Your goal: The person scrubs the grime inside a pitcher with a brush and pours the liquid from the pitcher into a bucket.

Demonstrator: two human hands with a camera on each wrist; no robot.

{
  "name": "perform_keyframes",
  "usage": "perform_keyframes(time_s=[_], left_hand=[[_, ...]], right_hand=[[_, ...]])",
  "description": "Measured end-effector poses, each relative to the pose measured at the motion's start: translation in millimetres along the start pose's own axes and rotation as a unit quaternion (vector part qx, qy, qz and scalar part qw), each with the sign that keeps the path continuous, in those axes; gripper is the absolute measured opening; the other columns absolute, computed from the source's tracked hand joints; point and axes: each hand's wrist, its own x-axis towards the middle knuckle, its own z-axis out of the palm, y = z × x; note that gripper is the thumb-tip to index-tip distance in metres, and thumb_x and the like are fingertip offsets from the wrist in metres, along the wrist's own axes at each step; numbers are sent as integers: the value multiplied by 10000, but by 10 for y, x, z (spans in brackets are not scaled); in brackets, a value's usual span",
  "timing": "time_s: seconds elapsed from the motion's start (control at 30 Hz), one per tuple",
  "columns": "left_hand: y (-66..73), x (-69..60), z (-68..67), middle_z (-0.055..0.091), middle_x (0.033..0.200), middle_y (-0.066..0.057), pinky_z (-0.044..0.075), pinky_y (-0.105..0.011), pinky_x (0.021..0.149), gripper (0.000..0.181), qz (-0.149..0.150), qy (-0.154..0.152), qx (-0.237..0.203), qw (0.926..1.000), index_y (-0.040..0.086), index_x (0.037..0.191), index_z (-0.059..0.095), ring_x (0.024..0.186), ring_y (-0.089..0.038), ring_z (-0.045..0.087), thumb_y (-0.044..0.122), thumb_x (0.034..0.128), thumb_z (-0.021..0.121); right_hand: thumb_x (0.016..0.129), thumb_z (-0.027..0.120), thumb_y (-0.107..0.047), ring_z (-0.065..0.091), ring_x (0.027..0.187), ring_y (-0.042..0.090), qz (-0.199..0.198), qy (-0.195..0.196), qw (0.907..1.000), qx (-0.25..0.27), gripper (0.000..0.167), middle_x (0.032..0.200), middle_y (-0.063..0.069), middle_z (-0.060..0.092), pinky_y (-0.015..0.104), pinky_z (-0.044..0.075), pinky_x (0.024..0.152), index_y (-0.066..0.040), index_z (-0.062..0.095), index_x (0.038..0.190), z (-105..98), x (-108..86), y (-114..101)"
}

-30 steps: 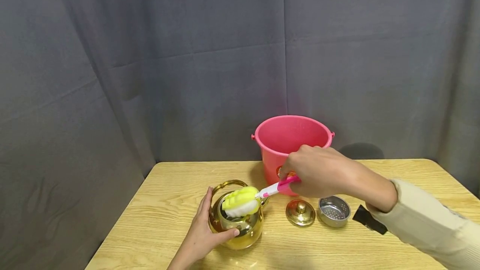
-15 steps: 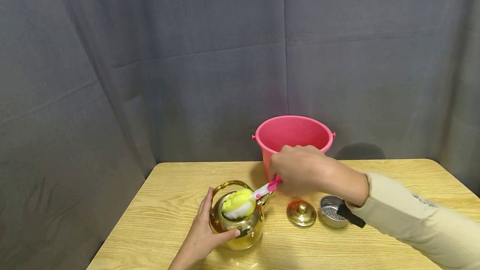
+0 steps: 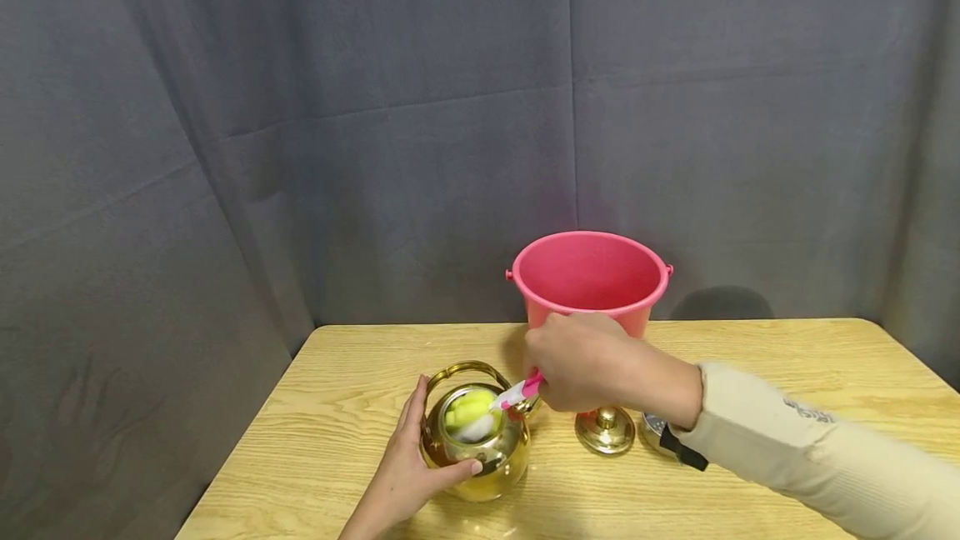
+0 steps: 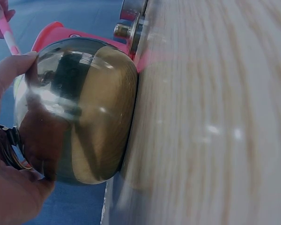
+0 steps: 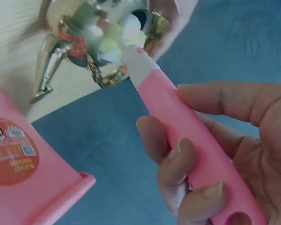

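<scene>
A shiny gold teapot with an arched handle stands lidless on the table. My left hand grips its side, the thumb at the front and the fingers behind, near the handle's base. In the left wrist view the teapot's rounded body fills the space beside the thumb. My right hand holds a sponge cleaning brush by its pink handle, fingers curled round it. The brush's yellow and white sponge head sits in the teapot's mouth, its lower part hidden inside.
A pink bucket stands behind my right hand. The gold teapot lid lies knob up to the right of the teapot. Beside it, a metal strainer is mostly hidden by my right forearm. Grey curtains hang around the table.
My right hand has moved left and downward with the brush, and the sponge head has sunk from above the teapot's opening into it. The left hand and the teapot have stayed put.
</scene>
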Motion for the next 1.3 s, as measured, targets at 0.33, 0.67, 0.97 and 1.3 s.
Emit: perform_keyframes(time_s=[0.33, 0.67, 0.97, 1.3], left_hand=[[22, -1, 1, 155, 1586, -128, 233, -644, 1045, 1221, 4, -41, 22, 10000, 197, 1576, 79, 1391, -421, 210, 469, 682, 866], [31, -18, -14, 154, 1585, -133, 242, -644, 1041, 1221, -21, -38, -14, 10000, 180, 1575, 79, 1388, -424, 213, 454, 685, 868], [31, -17, -23, 151, 1586, -125, 248, -633, 1045, 1221, 11, -28, -33, 10000, 183, 1575, 77, 1393, -413, 206, 453, 685, 868], [35, -18, -26, 159, 1585, -117, 245, -617, 1054, 1220, 27, 13, -29, 10000, 177, 1574, 91, 1393, -396, 216, 431, 678, 878]], right_hand=[[758, 690, -55, 469, 470, 156, 271, 143, 9995, -84, 261, 518, -36, 471, 292, 422, 427, -194, 535, 602, 124, 4, -47], [769, 733, -90, 447, 477, 156, 169, 334, 9991, -219, 295, 530, -36, 467, 289, 399, 409, -202, 520, 599, 194, 26, -51], [746, 709, -69, 425, 460, 160, 229, 551, 9982, -116, 266, 511, -44, 445, 286, 372, 392, -196, 534, 591, 247, 21, -26], [715, 702, -47, 418, 458, 138, 12, 827, 9965, 121, 171, 503, -103, 438, 277, 349, 373, -218, 705, 718, 297, 9, 29]])
